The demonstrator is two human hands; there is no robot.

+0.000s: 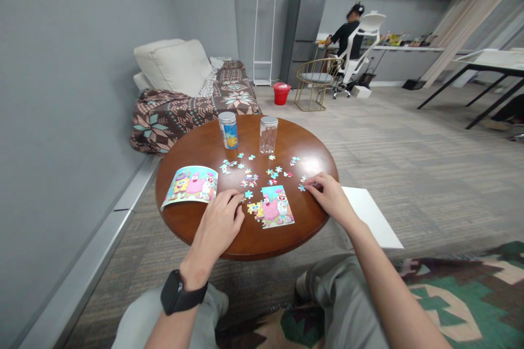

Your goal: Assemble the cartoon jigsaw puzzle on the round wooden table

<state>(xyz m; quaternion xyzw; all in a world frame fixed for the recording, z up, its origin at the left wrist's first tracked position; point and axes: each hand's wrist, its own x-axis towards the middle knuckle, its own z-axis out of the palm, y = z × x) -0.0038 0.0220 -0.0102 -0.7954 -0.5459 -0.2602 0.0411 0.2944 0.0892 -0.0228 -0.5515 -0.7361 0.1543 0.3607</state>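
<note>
On the round brown table lies a partly joined puzzle (277, 206) with a pink figure, its left edge ragged. My left hand (221, 218) rests just left of it, fingers bent together; a small piece seems to be at the fingertips, hard to make out. To the right, my right hand (325, 192) has thumb and forefinger closed at a light blue puzzle piece (302, 187) near the table's right side. A loose blue piece (248, 194) sits between my left hand and the puzzle. Further loose pieces (249, 180) are scattered behind. A curved picture sheet (191, 184) lies at the left.
Two lidded jars, one labelled (230, 132) and one clear (268, 136), stand at the back of the table (245, 248). A white board (372, 218) is beyond the right edge. Farther back are a couch (192, 114), a red bucket (281, 94) and a seated person (347, 38).
</note>
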